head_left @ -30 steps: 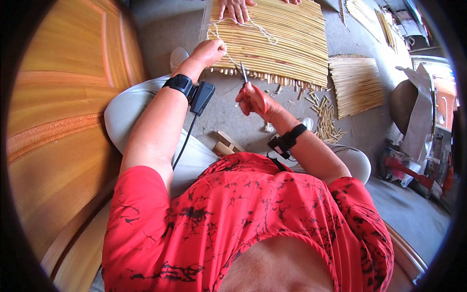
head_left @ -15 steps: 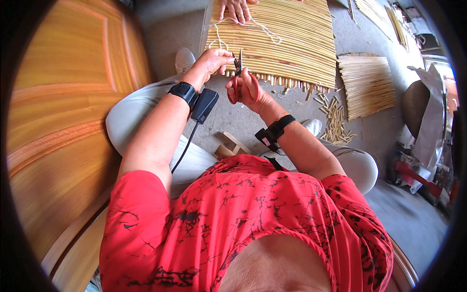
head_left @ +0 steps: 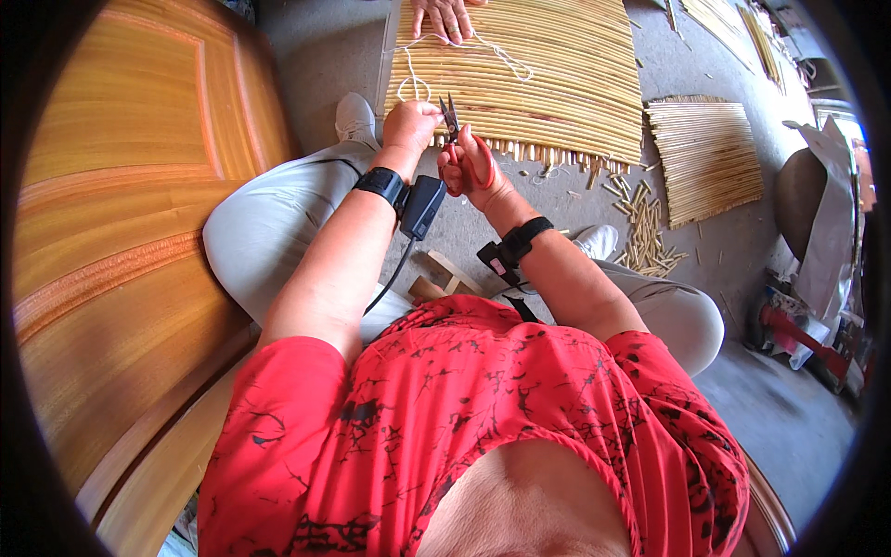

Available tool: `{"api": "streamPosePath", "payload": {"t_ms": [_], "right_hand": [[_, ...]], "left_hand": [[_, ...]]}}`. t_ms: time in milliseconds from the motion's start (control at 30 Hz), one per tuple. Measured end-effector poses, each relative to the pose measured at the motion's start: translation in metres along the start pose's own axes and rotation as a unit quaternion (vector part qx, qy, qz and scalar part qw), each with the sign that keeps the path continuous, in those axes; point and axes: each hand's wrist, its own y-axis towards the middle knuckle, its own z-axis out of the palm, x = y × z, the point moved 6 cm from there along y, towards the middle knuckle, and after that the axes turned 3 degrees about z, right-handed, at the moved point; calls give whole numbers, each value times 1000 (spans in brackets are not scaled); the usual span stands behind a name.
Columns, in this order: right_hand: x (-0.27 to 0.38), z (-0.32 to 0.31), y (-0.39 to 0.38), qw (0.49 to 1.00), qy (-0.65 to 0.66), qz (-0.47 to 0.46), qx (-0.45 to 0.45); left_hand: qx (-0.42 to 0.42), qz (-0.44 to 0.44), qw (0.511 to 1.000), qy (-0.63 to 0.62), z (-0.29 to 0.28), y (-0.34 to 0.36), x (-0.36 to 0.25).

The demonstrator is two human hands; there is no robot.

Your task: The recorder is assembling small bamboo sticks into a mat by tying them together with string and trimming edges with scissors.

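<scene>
Scissors (head_left: 452, 130) by string (head_left: 513, 65)

Head view: the right hand (head_left: 477, 178) grips them, blades a bit apart, beside the left hand (head_left: 411, 123), which pinches string over the mat (head_left: 557, 84), near its edge. Another person's hand (head_left: 445, 17) rests there too.

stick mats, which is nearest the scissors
The large mat, right by the scissors, with white string across it. The smaller mat lies apart, farther right.
</scene>
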Motion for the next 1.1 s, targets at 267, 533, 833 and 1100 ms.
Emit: {"api": "streamPosePath", "payload": {"t_ms": [267,533,833,1100], "right_hand": [[16,-7,-17,996,-35,32,-81],[18,-19,-23,982,-101,12,-156],[116,-14,-55,974,-63,-192,-105],[194,-251,-170,846,-154,-148,-489]], "left_hand": [[-69,43,993,82,1,-12,-11],[-93,18,993,68,4,-14,-9],[-116,88,987,64,13,-20,-7],[-193,61,973,-111,-41,-8,-15]]}}
